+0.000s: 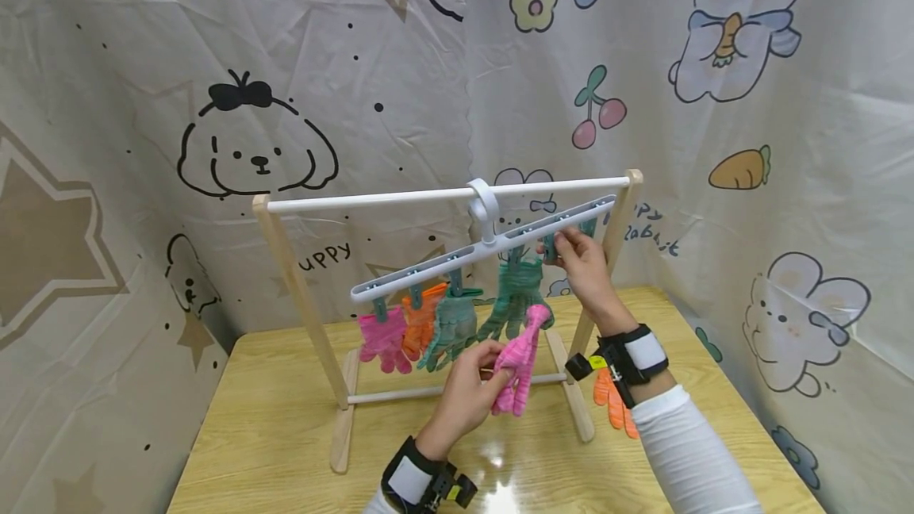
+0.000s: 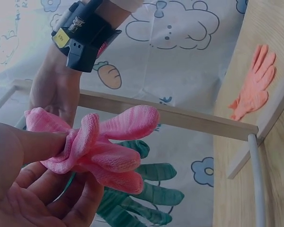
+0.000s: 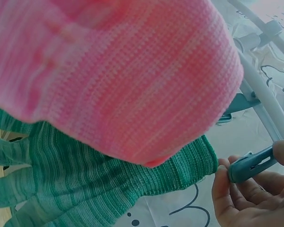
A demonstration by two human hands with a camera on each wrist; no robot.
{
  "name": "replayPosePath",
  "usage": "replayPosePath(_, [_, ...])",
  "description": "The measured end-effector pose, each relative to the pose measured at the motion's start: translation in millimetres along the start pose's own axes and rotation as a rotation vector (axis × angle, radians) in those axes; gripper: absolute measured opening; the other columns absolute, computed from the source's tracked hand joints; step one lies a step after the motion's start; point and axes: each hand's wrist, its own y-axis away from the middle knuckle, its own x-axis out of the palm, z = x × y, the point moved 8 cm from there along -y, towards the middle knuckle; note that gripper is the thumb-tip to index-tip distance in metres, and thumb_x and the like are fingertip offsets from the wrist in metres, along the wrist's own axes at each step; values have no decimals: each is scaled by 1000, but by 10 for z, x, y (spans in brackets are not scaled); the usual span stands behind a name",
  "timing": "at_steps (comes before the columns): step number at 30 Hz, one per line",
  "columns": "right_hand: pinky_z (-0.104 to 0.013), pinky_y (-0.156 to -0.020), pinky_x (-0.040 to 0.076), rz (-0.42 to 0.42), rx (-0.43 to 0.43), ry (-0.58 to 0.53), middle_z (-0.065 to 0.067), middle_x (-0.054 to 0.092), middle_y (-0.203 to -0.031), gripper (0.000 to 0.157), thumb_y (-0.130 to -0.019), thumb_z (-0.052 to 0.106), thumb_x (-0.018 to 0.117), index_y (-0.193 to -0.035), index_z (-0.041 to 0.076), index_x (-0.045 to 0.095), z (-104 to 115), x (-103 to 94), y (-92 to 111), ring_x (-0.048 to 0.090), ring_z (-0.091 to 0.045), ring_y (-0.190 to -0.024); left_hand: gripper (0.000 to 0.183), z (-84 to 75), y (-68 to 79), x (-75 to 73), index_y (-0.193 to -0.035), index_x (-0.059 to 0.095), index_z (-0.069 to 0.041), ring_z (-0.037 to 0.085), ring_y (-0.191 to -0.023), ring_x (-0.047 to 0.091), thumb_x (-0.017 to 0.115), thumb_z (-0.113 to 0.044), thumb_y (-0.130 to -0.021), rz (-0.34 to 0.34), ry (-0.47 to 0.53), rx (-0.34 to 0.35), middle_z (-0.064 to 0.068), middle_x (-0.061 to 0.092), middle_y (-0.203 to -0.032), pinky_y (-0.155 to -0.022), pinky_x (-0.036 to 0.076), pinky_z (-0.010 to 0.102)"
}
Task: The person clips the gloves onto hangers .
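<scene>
My left hand [image 1: 467,391] grips a pink knit glove [image 1: 520,363] between thumb and fingers, below the right half of a white clip hanger [image 1: 428,260]. The glove's cuff points up and its fingers hang down. With my right hand [image 1: 587,268] I pinch a grey-green clip [image 3: 251,164] on the hanger's right side; no glove hangs from that clip. A green striped glove [image 3: 132,179] hangs from the neighbouring clip. Further left on the hanger are another green glove [image 1: 451,325], an orange glove [image 1: 423,320] and a pink glove [image 1: 385,339]. The hanger tilts, its right end higher.
The hanger's hook [image 1: 484,201] sits over the white rod of a wooden rack [image 1: 300,292] on a wooden table [image 1: 271,419]. An orange glove [image 2: 254,85] lies on the table beyond the rack's right foot. A printed curtain [image 1: 400,141] surrounds the table.
</scene>
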Motion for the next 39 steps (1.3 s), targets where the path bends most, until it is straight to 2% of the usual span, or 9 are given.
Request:
replayPosePath(2, [-29,-85,51,1,-3,3,-27,56,-112,44,-99,29,42,-127,-5,50,2,1,7,62,-17,-96,16,-7,-4,1,-103,64,-11,11,-82,63,63,-14,-88,0,5,-1,2,71,-92,-73,53,28])
replayPosePath(7, [-29,-86,50,4,-8,21,-26,58,-113,43,-99,27,44,-124,-6,52,-6,9,22,62,-17,-97,16,-72,-20,1,-103,63,-7,15,-81,65,61,-9,-88,2,28,-20,6,71,-91,-71,54,27])
replayPosePath(12, [-29,-86,50,7,-27,28,-26,60,-113,41,-98,26,45,-122,-7,53,11,20,37,63,-18,-96,17,-292,-5,-32,-104,62,1,29,-77,66,57,0,-87,21,71,-23,17,70,-90,-65,54,25])
replayPosePath(15, [-29,-85,51,12,-32,33,-23,62,-110,41,-97,26,47,-120,-7,54,33,31,49,63,-21,-96,16,-391,7,-49,-103,61,4,33,-76,65,56,2,-87,32,84,-25,20,70,-90,-63,53,23])
replayPosePath(20, [-29,-83,51,10,-14,14,-21,63,-109,40,-96,27,49,-120,-4,55,44,41,56,62,-31,-97,16,-369,-16,-44,-102,61,3,32,-76,66,55,2,-87,34,110,-44,19,70,-92,-63,53,23])
replayPosePath(25, [-28,-81,51,-6,-2,11,-25,63,-111,41,-95,27,51,-122,-4,55,61,40,53,63,-31,-96,16,-302,-49,-22,-102,60,3,32,-76,65,56,1,-87,40,155,-44,19,69,-91,-64,54,25])
replayPosePath(33, [-29,-82,52,-34,49,-24,1,70,-96,40,-92,28,57,-118,-3,59,91,52,74,64,-31,-94,17,-249,-86,-5,-102,60,4,33,-74,65,55,3,-86,42,211,-72,20,69,-90,-64,54,30])
replayPosePath(39, [-29,-83,52,-22,49,-48,-15,70,-101,40,-91,25,59,-118,-5,59,120,64,79,66,-22,-89,17,-221,-105,-8,-102,60,4,27,-70,62,55,2,-86,32,252,-95,20,69,-92,-62,53,35])
